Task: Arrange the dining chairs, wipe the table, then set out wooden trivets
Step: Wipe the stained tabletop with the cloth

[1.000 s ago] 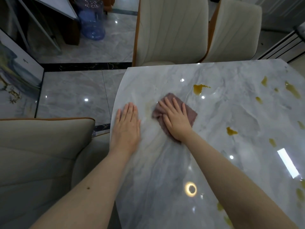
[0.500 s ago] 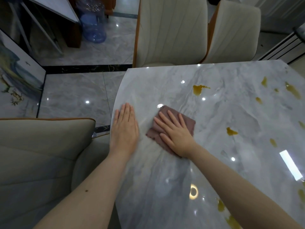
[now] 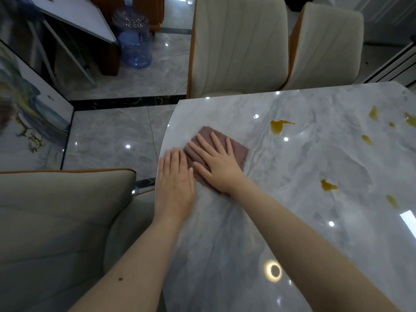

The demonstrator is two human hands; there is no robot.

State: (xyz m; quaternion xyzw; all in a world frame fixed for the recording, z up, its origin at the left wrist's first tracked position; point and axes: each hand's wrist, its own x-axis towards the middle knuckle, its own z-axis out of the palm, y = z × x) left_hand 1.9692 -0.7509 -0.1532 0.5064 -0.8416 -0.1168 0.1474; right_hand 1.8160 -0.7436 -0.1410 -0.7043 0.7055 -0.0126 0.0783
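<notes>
Since earlier, right hand slid the cloth toward the desk's left edge, palm flat atop, beside the spread left hand; soft, limp, needs pressing.

A mauve cloth lay flat on the glossy grey marble worktop near its rounded left end, partly covered. Amber spills dotted the worktop to the right, unwiped. Two cream dining chairs stood pushed in along the far edge, a third at the near left; its seat seemed tucked under.
</notes>
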